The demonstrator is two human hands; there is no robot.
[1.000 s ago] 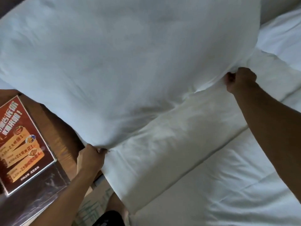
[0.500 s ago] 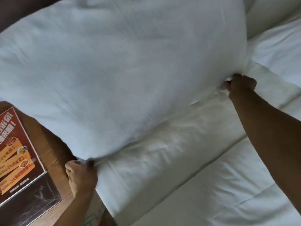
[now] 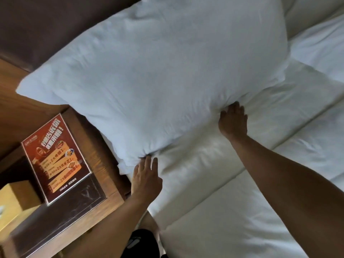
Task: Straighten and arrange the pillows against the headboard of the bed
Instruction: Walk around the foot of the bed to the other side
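A large white pillow (image 3: 163,71) lies tilted against the dark brown headboard (image 3: 55,23), its left corner hanging over the bedside table. My left hand (image 3: 146,180) rests flat with fingers spread, fingertips touching the pillow's near left corner. My right hand (image 3: 232,120) lies palm down with its fingertips pushed against the pillow's near right edge. Neither hand grips the fabric. A second white pillow (image 3: 314,13) shows at the top right, partly hidden behind the first.
The white duvet (image 3: 242,202) with a folded band covers the bed below the pillow. A wooden bedside table (image 3: 78,207) stands at left, holding a red advert stand (image 3: 55,159). A yellow box (image 3: 16,198) sits at the far left edge.
Both hands have let go of the pillow's lower corners and opened flat. The pillow has dropped back toward the headboard, which now shows at the top left.
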